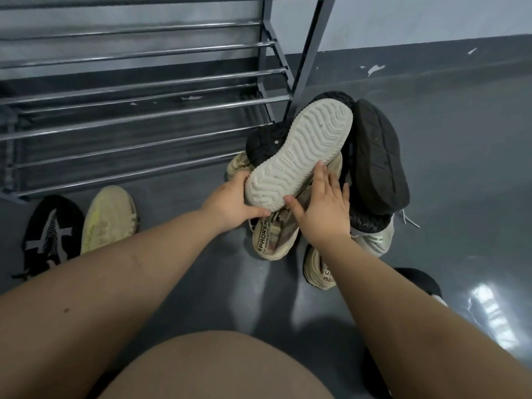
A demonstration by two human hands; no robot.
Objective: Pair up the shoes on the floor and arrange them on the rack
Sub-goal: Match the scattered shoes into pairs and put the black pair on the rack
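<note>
A heap of shoes lies on the grey floor right of the metal rack (138, 90). On top rests an upturned shoe with a white ridged sole (302, 151). My left hand (233, 203) grips its heel end from the left. My right hand (322, 208) lies on its right edge, fingers spread, thumb against the sole. Beneath it sit a beige shoe with black lettering (273, 237), two upturned black-soled shoes (377, 156) and another beige shoe (318, 269). A black shoe with white stripes (49, 234) and a yellow shoe (110, 217) stand side by side at the left.
The rack's shelves of horizontal bars hold no shoes, and its right post (311, 50) stands right behind the heap. A grey wall with a dark skirting runs along the back. My bare knee (216, 367) fills the bottom middle. A dark shoe (417, 280) peeks out near my right forearm.
</note>
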